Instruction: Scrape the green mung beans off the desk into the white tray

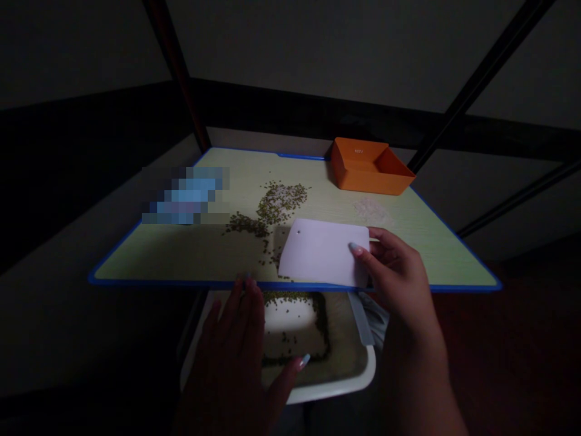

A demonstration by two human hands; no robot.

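White plastic scraper (pixel 323 253) sits pinched in your right hand (pixel 394 281) at the tabletop's (pixel 327 175) near edge, just beside scattered green mung beans (pixel 276 206); your left hand (pixel 231 357) lies spread, fingertips at that edge, above a white tray (pixel 331 393).

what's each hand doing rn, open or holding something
Left hand: open, holding nothing, above the white tray.
Right hand: closed, holding the white plastic scraper.

Place: dim room, home-like (hard to tell) | Evidence: blue-edged table (pixel 308 166), dark-framed walls (pixel 318 48)
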